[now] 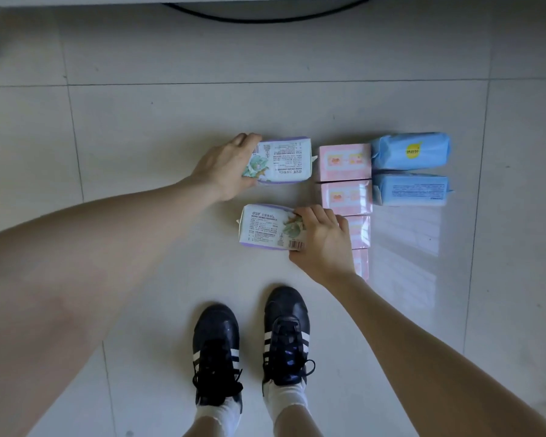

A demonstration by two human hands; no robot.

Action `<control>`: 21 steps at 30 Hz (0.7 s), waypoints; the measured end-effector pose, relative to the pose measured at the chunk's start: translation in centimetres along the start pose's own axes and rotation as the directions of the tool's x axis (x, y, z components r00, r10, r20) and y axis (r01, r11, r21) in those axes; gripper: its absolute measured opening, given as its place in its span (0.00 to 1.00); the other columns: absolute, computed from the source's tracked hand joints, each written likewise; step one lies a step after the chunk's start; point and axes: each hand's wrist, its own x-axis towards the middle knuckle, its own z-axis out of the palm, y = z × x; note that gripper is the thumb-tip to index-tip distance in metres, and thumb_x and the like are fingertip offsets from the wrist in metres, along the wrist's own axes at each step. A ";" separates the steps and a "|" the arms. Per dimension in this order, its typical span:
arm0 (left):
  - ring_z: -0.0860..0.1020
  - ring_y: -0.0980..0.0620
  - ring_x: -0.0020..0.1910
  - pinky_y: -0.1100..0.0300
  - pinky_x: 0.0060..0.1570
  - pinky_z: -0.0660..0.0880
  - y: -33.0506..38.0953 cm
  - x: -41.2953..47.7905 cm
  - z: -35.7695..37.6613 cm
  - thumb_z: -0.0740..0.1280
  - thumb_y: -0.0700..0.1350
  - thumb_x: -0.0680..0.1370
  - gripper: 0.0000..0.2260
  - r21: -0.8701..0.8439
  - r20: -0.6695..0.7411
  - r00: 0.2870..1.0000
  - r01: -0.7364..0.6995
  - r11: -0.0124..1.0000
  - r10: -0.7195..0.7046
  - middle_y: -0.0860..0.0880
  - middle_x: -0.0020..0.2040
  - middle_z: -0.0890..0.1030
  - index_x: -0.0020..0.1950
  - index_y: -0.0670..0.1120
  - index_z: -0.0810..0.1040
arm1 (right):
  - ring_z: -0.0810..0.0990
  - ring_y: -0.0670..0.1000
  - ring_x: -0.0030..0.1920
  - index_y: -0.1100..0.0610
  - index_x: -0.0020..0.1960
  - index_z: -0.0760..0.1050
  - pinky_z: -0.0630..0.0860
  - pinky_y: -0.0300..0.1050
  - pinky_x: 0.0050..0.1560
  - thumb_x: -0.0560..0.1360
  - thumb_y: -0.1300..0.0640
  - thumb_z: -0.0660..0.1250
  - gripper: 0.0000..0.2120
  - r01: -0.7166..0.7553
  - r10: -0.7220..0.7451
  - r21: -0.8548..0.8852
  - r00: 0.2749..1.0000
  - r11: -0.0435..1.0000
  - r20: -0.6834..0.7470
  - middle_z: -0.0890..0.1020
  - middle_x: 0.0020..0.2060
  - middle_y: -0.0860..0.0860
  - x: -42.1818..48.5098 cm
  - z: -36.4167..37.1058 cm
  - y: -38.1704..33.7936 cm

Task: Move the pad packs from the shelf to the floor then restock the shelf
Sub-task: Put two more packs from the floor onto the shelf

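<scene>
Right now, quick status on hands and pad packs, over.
Left hand grips far purple-edged pack. Right hand grips near purple-edged pack. Pink packs, blue packs on floor alongside. Nothing in the way.

We stand indoors on a pale tiled floor [202, 115]; shop or home, we cannot tell. Right of the 2 purple-edged packs [284, 159] in our grip, pink packs [344, 162] and 2 blue packs [410, 151] lie in rows. Far beyond runs a white ledge [76, 0] over a black cable [265, 19].
</scene>
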 end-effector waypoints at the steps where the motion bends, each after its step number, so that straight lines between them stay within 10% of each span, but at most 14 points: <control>1: 0.76 0.37 0.56 0.49 0.49 0.73 0.0 -0.4 0.0 0.73 0.47 0.73 0.29 0.000 0.002 1.000 0.000 1.000 0.000 0.44 0.64 0.72 0.69 0.45 0.64 | 0.74 0.56 0.52 0.55 0.57 0.74 0.66 0.48 0.55 0.58 0.59 0.73 0.27 -0.021 0.021 0.028 1.000 0.999 0.019 0.77 0.51 0.50 -0.2 -0.2 -0.1; 9: 0.76 0.36 0.54 0.47 0.48 0.74 -0.6 -4.7 -1.8 0.73 0.46 0.73 0.26 0.009 0.019 0.998 0.054 0.998 -0.055 0.44 0.63 0.72 0.67 0.43 0.66 | 0.71 0.52 0.53 0.55 0.59 0.71 0.70 0.43 0.38 0.61 0.59 0.74 0.27 -0.142 0.113 0.274 0.987 0.951 0.118 0.74 0.53 0.49 -2.4 -2.6 -1.5; 21: 0.76 0.37 0.55 0.47 0.49 0.74 1.8 -13.6 -9.0 0.73 0.46 0.73 0.25 -0.060 -0.027 0.987 0.159 0.985 -0.161 0.42 0.61 0.73 0.65 0.42 0.68 | 0.71 0.51 0.52 0.56 0.60 0.71 0.69 0.41 0.42 0.61 0.57 0.76 0.29 -0.144 0.089 0.332 0.981 0.932 0.174 0.73 0.52 0.50 -8.3 -10.5 -5.8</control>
